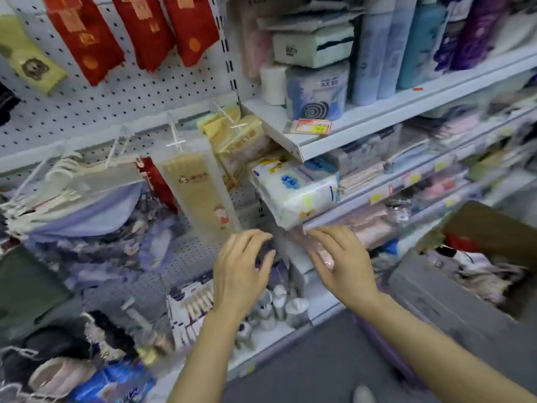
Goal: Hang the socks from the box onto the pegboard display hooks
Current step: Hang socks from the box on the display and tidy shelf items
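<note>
My right hand [344, 264] pinches a pink sock packet [321, 253] in clear wrap between thumb and fingers, low in front of the white pegboard [116, 97]. Just to its left, my left hand [242, 270] hovers with loosely curled fingers; I can make out nothing in it. The cardboard box [494, 225] stands at the right with several sock packets [476, 269] inside. Socks hang on the hooks above: red pairs [84, 39] at the top, a beige pair [200, 190] and a yellow pack [238, 138] in the middle. The view is blurred.
White shelves [363, 123] to the right carry tissue rolls, bottles and a white diaper pack [299, 196] that juts out just above my hands. Blue-purple cloth items [96, 225] hang at the left. Small bottles [279, 306] stand on the bottom ledge. Grey floor lies below.
</note>
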Demonstrator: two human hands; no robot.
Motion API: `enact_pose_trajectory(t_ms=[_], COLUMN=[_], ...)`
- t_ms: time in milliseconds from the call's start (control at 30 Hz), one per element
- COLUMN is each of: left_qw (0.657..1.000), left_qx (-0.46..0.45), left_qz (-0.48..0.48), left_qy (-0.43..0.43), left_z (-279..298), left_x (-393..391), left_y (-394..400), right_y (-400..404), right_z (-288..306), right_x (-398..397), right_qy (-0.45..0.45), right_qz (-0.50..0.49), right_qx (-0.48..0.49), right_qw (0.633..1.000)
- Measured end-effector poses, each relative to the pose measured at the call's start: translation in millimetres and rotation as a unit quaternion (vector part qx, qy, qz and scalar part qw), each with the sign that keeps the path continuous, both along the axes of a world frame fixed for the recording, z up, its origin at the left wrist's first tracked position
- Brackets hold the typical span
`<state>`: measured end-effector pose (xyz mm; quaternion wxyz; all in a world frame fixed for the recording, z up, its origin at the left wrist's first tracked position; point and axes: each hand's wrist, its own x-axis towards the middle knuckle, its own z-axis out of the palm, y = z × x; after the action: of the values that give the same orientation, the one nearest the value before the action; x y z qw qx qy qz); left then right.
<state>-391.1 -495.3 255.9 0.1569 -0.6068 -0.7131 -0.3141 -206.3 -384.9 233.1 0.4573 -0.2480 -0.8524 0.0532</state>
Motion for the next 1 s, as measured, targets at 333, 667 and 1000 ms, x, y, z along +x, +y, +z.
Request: enact_pose_trajectory(t_ms=[333,667,1000], left_qw=[0.983,0.939,0.923], left_qx=[-0.118,-0.254,-0.292], left_qz=[-0.101,-0.183,-0.215], left_qy=[-0.098,-0.143,-0.132], left_z=[-96,-164,-175], left_x=[90,192,281], left_y=[14,65,173], right_y=[-34,-15,60], right_z=[-78,-143,-158], right_x=[97,220,302], right_qy=[-0.062,-0.174,-0.176], right_qz=[-0.122,-0.187,-0.268], right_qx=[-0.094,-0.234,-0.253], right_qw=[0.986,0.938,0.913])
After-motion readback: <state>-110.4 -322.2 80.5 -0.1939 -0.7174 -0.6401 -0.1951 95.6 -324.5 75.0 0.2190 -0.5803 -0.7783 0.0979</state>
